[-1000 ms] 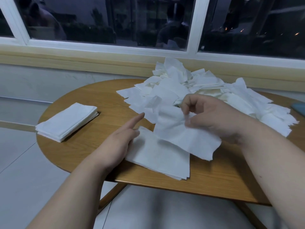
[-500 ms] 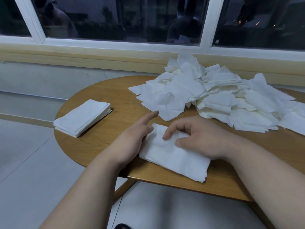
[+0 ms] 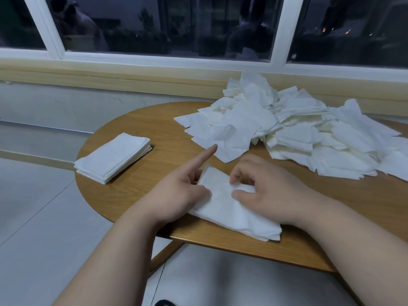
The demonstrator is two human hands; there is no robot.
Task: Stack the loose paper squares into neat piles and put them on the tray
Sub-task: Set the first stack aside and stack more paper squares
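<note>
Right hand (image 3: 269,195) has come off the loose heap (image 3: 298,133) onto the near pile (image 3: 238,215), with the sheet it carried now on top. Its thumb and curled fingers pinch that top sheet. Left hand (image 3: 178,195) braces the pile's left edge, index finger straight out; can't tell if it grips. One finished stack (image 3: 113,157) sits near the table's (image 3: 167,164) left edge. Most squares are still in the heap, and no tray is in view. Early stage, I'd judge.

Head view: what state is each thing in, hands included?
left hand: rests against the near pile's left edge, index finger straight.
right hand: fingers curled, pinching the near pile's top sheet.
near pile: stacked, held between both hands.
finished pile: squared, untouched, on the table's left.
loose heap: jumbled, unsorted.
</note>
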